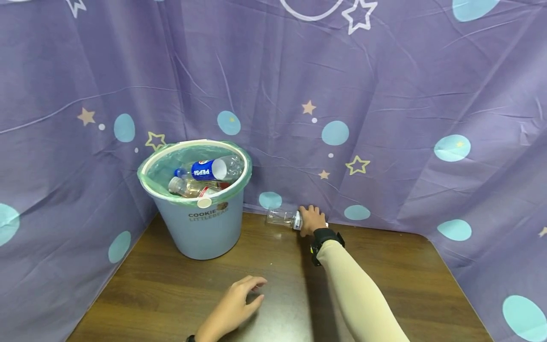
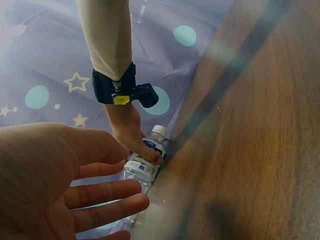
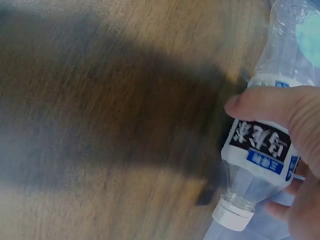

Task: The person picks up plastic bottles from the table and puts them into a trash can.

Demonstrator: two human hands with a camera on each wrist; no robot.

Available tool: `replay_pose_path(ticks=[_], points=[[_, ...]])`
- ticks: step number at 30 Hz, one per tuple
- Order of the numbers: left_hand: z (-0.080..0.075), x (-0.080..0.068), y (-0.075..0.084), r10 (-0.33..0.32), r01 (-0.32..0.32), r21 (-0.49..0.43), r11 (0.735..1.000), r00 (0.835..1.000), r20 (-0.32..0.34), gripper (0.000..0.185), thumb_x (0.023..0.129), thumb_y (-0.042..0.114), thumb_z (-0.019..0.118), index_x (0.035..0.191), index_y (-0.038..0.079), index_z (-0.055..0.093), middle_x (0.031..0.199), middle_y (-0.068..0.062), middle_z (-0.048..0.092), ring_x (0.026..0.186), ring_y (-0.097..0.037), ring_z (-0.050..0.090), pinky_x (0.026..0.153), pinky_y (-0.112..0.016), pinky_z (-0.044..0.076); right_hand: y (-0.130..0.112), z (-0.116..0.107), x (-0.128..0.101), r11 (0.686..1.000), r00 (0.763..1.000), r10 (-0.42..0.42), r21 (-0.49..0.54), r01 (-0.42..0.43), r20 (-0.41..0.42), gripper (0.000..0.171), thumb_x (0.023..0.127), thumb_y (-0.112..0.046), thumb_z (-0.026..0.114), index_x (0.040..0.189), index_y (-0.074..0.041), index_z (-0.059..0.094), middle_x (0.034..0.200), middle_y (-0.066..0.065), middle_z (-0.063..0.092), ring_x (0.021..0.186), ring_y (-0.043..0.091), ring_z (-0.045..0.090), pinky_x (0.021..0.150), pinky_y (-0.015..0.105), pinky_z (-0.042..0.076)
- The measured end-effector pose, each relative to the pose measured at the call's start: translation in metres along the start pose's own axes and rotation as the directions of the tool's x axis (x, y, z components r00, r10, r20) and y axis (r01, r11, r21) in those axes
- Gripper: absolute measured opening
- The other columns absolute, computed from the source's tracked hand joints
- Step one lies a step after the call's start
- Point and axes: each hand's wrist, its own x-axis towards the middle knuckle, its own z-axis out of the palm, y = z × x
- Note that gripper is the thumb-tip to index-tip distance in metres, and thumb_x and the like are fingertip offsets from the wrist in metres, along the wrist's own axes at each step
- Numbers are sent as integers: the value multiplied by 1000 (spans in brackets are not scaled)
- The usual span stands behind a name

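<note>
Head view — right hand outstretched, gripping bottle, left hand relaxed, holding nothing

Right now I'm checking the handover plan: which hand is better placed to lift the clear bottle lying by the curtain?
The right hand. Its fingers already curl round the clear bottle at the label, by the far table edge. The left hand rests open near the front edge, holding nothing, well away from the bottle.

even bright indoor light; soft shadows; blurred wrist views; wide-angle edge distortion
</note>
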Motion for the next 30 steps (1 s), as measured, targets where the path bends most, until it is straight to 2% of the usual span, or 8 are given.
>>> replay_pose_path(ticks=[4,9,15,17,19,22,25,30], points=[[4,1,1,-5,5,-13,1000,1000,15,32,95,8,69,126,4,66,122,-11,70,106,-28,69,91,-34,59,4,1,-2,1000,998,4,0,-5,57,87,60,-13,93,138,-10,55,131,24,58,124,47,53,98,64,48],[9,1,2,4,-4,-18,1000,1000,22,32,94,8,69,126,4,66,120,-12,71,105,-28,70,91,-34,59,6,1,-3,999,991,7,34,-12,130,78,63,-14,91,134,-10,59,125,15,68,117,36,63,90,57,54],[12,5,2,26,-25,-39,999,999,44,31,95,8,68,126,2,66,120,-13,70,105,-29,70,90,-33,60,11,-2,-7,993,985,-2,119,-18,171,88,66,-19,94,143,-7,53,131,16,66,123,35,61,97,55,52],[12,6,2,34,-32,-46,998,998,48,31,95,8,69,125,2,66,119,-14,70,104,-29,71,89,-32,60,13,-7,-11,986,986,-29,168,1,163,84,66,-18,93,140,-5,55,121,15,69,111,33,65,91,50,54],[12,8,1,39,-37,-51,998,998,54,30,95,7,68,125,1,66,119,-14,70,103,-28,71,89,-32,60,16,-15,-15,975,988,-77,219,46,135,77,66,-16,91,134,-4,57,106,11,69,94,27,66,79,42,55],[12,10,0,38,-36,-39,999,998,59,30,95,8,68,125,2,67,118,-14,71,102,-27,71,88,-32,60,18,-30,-23,948,984,-166,285,140,69,67,64,-13,88,123,-2,58,89,7,64,76,20,59,66,32,49],[11,10,1,35,-33,-27,999,998,61,30,95,8,68,125,3,67,118,-13,71,102,-26,71,88,-32,59,18,-50,-33,933,977,-215,297,204,6,65,65,-13,88,122,-4,58,89,5,63,76,19,58,65,30,47],[10,10,5,24,-22,-27,999,997,71,32,96,9,68,127,3,66,119,-13,71,103,-25,70,89,-31,59,14,-88,-63,931,973,-226,281,232,-56,73,69,-19,88,134,-8,56,96,6,65,80,19,59,67,32,48]])
